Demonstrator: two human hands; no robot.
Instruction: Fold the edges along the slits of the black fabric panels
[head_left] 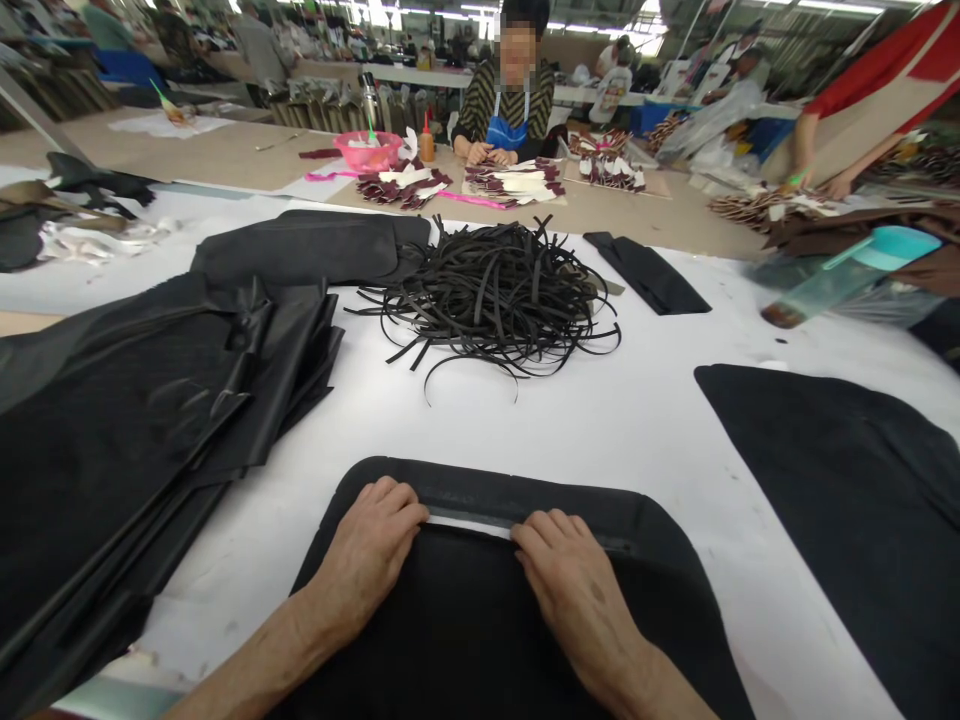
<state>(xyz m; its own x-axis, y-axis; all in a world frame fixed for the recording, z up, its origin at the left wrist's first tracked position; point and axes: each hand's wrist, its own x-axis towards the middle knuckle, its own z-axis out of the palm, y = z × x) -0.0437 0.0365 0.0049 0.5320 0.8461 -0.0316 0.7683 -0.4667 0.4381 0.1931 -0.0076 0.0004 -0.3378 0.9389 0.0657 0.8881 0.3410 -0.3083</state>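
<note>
In front of me lies a black sheet with rounded corners (pixel 525 488), leather-like and flat on the white table covering. A narrow white strip (pixel 471 526) runs across it between my hands, along the upper edge of a black layer (pixel 465 620) nearer to me. My left hand (pixel 379 540) has its fingers curled closed on the left end of this edge. At the right end, my right hand (pixel 574 570) is closed on the same edge with bent fingers. The fingertips' undersides and thumbs are mostly hidden.
A tangled heap of thin black strips (pixel 502 290) lies beyond the sheet. Black sheets are piled at left (pixel 135 400), and another black panel (pixel 840 500) lies at right. A teal-lidded bottle (pixel 855 275) lies further right. A person (pixel 510 110) sits across the table.
</note>
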